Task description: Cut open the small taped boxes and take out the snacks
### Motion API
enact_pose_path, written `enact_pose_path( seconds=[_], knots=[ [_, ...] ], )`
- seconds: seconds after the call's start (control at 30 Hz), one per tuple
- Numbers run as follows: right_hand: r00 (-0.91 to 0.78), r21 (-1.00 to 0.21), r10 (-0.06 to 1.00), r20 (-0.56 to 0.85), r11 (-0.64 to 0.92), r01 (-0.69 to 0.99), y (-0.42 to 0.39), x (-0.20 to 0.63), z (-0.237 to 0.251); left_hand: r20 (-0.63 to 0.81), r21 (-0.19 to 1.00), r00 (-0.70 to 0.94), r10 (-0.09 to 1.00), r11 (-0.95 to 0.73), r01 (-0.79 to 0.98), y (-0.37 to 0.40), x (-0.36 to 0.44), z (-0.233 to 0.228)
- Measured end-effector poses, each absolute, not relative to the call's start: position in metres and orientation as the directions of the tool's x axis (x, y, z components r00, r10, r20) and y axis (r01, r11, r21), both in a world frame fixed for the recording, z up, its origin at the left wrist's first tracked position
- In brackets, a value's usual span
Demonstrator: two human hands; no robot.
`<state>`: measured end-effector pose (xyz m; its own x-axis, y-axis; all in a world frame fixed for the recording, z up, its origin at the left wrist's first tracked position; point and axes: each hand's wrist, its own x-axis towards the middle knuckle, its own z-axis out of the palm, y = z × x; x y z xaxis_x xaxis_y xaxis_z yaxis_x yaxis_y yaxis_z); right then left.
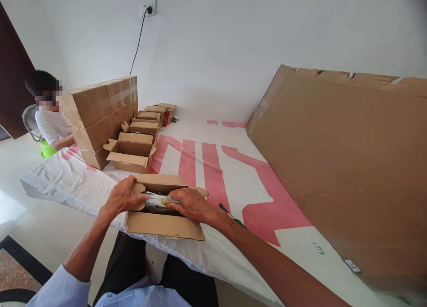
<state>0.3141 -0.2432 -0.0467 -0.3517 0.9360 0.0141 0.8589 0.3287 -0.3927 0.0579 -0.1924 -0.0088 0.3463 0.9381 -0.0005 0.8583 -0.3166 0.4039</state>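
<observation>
On the mat: open box (163,225)
Left hand (122,197): gripping the box flap
Right hand (191,205): flat, open, pressing packet (158,202)

You're in a bare room used for packing; sealed cartons (100,116) stacked by the wall, open boxes (131,151) in a row, tiled floor (40,227).

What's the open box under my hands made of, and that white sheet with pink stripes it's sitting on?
The box looks like plain brown corrugated cardboard, matte, with creased flaps. The sheet seems thin plastic film or woven sacking: it wrinkles softly at the edge with a faint sheen, printed pink.
</observation>
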Motion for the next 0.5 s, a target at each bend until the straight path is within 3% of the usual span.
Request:
enact_pose_path(
  seconds=[0.23, 0.37, 0.43, 0.5],
  knots=[
    [-0.248, -0.566, 0.961, 0.124, 0.273, 0.778, -0.250, 0.309, -0.038, -0.054, 0.397, 0.339, 0.939, -0.291, 0.870, -0.204, 0.063, -0.005],
    [-0.164, -0.745, 0.964, 0.209, 0.266, 0.611, -0.251, 0.316, -0.035, -0.083, 0.607, 0.350, 0.933, -0.231, 0.760, -0.197, 0.053, -0.002],
    [-0.080, -0.844, 0.973, 0.217, 0.228, 0.485, -0.248, 0.325, -0.031, -0.044, 0.723, 0.397, 0.917, -0.244, 0.646, -0.191, 0.044, -0.002],
    [-0.001, -0.917, 0.981, 0.192, 0.180, 0.355, -0.243, 0.334, -0.024, 0.026, 0.768, 0.452, 0.892, -0.307, 0.562, -0.188, 0.035, -0.003]
  ],
)
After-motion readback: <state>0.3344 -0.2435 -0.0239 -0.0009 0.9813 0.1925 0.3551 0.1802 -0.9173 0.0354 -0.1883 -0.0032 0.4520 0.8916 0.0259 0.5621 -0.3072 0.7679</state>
